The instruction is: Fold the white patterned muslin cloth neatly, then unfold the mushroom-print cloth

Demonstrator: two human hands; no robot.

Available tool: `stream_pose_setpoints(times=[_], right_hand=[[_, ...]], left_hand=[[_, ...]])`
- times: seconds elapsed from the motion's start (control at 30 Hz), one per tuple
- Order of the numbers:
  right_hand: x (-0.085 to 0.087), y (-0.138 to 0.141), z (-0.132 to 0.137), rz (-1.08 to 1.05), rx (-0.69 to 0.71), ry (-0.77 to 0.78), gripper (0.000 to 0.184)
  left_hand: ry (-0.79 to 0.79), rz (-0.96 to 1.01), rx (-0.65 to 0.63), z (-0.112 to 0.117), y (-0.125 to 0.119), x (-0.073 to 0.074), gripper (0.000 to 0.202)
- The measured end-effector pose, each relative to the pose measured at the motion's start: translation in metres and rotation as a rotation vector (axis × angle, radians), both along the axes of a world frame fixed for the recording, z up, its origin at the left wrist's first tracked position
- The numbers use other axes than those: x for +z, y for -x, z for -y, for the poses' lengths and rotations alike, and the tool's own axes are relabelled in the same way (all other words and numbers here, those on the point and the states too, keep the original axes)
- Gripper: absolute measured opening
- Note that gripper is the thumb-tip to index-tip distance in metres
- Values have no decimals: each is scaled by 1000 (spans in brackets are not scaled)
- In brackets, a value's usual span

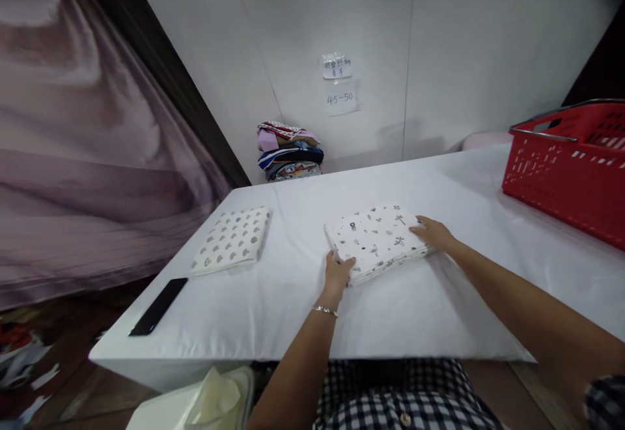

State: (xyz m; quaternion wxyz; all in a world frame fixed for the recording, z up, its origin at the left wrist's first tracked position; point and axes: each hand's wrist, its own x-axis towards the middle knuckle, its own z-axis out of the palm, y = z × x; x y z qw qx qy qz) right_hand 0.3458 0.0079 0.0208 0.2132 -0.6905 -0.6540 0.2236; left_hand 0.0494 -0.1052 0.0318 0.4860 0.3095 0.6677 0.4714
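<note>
A white folded cloth (375,238) with small dark plant prints lies in front of me on the white-covered table (293,313). My left hand (338,272) grips its near left corner, thumb on top and fingers at the edge. At the right end, my right hand (434,232) pinches the cloth's side, thumb on top; its other fingers are partly hidden. Apart from both hands, to the left, rests a second folded white cloth (232,240) with grey prints and a few coloured ones.
A black phone-like slab (159,306) lies near the table's left edge. At the right stands a red plastic basket (561,169) with a metal handle. Folded fabrics (291,151) are stacked by the wall, below paper signs (342,98). A pink curtain (97,130) hangs at the left.
</note>
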Motion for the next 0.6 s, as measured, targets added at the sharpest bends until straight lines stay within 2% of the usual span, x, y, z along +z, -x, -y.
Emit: stream_pose_setpoints(times=[0.07, 0.13, 0.23, 0.3, 0.37, 0.47, 0.6], right_hand=[[3, 2, 6, 107, 6, -50, 59], [10, 14, 19, 200, 78, -198, 55], [16, 50, 51, 189, 395, -458, 47], [15, 80, 77, 161, 676, -517, 52], [10, 107, 101, 189, 861, -567, 59], [0, 131, 121, 244, 838, -612, 63], [-10, 133, 124, 256, 719, -651, 63]], left_hand=[[24, 99, -15, 7, 2, 1, 87], [46, 165, 2, 14, 4, 2, 87], [57, 200, 30, 18, 2, 4, 83], [54, 232, 47, 17, 0, 5, 80], [41, 293, 65, 17, -4, 5, 80], [30, 370, 73, 20, -11, 5, 80], [40, 402, 19, 31, -20, 7, 67]])
